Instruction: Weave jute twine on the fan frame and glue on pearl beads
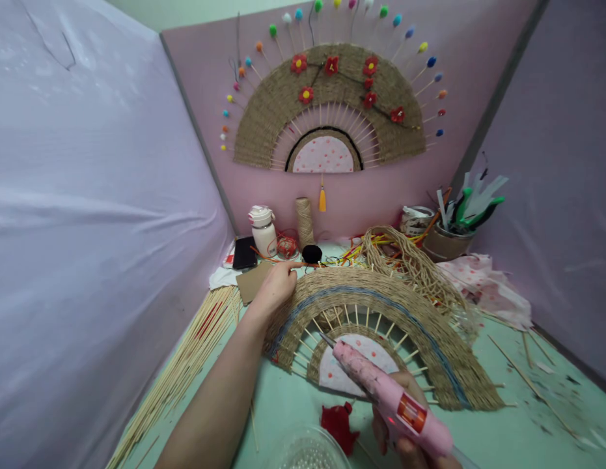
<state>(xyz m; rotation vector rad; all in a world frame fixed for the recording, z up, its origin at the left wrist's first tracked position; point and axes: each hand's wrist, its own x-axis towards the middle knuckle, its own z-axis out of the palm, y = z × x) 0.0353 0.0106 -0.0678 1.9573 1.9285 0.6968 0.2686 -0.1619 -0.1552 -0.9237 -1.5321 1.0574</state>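
Observation:
A half-round woven jute fan (420, 312) with a blue band and wooden spokes lies flat on the green table. My left hand (276, 286) reaches past its upper left edge, fingers closed in a pinch on a thin orange stick (307, 265). My right hand (405, 436) grips a pink hot glue gun (381, 387), its nozzle pointing at the spokes above the fan's white dotted centre (375, 352). A red fabric flower (339, 423) lies just below the fan.
A finished fan with red flowers (329, 107) hangs on the pink back wall. A bundle of bamboo sticks (195, 358) lies at left. Twine spool (305, 221), white bottle (263, 231), phone (245, 253), tool cup (449, 241), loose jute (410, 260) and dotted cloth (483, 280) crowd the back. A clear bowl of beads (307, 453) sits near me.

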